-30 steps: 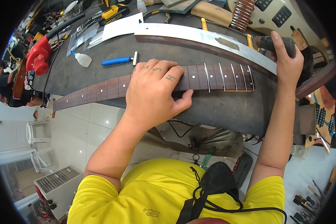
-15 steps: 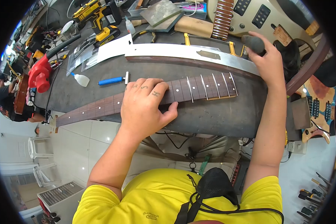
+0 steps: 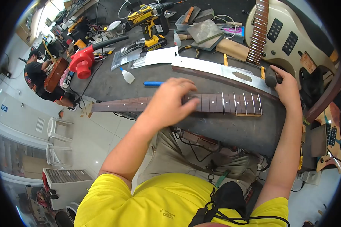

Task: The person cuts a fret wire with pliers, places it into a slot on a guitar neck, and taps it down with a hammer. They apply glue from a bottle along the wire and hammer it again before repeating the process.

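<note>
The neck (image 3: 231, 103) lies along the bench (image 3: 223, 130) edge with one end overhanging, and the left hand (image 3: 170, 102) clasps it from above. The right hand (image 3: 288, 89) is clenched on a dark handle (image 3: 271, 80). If the left hand's hold slackens, the overhang could likely tip the neck off.

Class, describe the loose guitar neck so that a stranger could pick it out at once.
Find the dark grey workbench. Along its near edge lies a long dark brown wooden guitar neck, under the person's left hand. Unlike the neck of the cream electric guitar behind, it has no body, and shiny frets only at its right end.
</note>
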Demonstrator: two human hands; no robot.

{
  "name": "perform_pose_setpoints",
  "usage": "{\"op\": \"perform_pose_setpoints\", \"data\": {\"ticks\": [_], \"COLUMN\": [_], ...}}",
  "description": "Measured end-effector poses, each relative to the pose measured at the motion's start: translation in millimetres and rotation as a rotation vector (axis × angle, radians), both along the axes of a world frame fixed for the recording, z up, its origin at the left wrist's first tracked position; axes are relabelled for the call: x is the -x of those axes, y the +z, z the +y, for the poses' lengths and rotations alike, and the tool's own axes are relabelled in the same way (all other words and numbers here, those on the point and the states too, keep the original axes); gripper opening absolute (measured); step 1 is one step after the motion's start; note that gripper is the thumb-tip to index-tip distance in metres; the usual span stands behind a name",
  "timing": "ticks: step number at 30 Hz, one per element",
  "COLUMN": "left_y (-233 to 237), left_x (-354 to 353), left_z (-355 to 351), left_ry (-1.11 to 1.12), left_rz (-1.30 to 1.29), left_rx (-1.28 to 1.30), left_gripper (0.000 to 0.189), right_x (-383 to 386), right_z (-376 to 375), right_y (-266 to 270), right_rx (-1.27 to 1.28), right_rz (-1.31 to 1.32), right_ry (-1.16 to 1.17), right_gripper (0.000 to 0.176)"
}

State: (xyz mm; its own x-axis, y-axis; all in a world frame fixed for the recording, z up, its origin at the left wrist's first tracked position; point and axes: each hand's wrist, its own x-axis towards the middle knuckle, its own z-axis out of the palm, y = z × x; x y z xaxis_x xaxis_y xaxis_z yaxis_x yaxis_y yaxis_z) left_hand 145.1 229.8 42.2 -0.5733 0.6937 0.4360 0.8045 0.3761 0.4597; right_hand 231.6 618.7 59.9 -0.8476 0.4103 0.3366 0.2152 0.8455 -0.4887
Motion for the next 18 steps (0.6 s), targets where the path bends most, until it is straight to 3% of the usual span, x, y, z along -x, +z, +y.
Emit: {"op": "perform_pose_setpoints", "data": {"ticks": [4,8,13,18], "left_y": [17,29,21,37], "left_x": [38,121,211,204], "left_z": [-16,-22,-21,-15], "left_ry": [0.290,0.653,0.696,0.714], "left_rz": [-0.002,0.244,0.207,0.102], "left_rx": [0.027,0.426,0.988,1.092], "left_gripper": [0.025,0.024,0.028,0.029], "right_x": [3,3,-2,-1], "right_z": [2,3,2,5], "right_y": [-2,-6,-3,-5], "right_rx": [0.036,0.041,-0.018,-0.018], "right_rz": [-0.033,-0.024,-0.043,-0.036], "right_ry": [-0.011,-0.004,0.007,0.009], "right_gripper": [0.054,0.054,0.056,0.057]}}
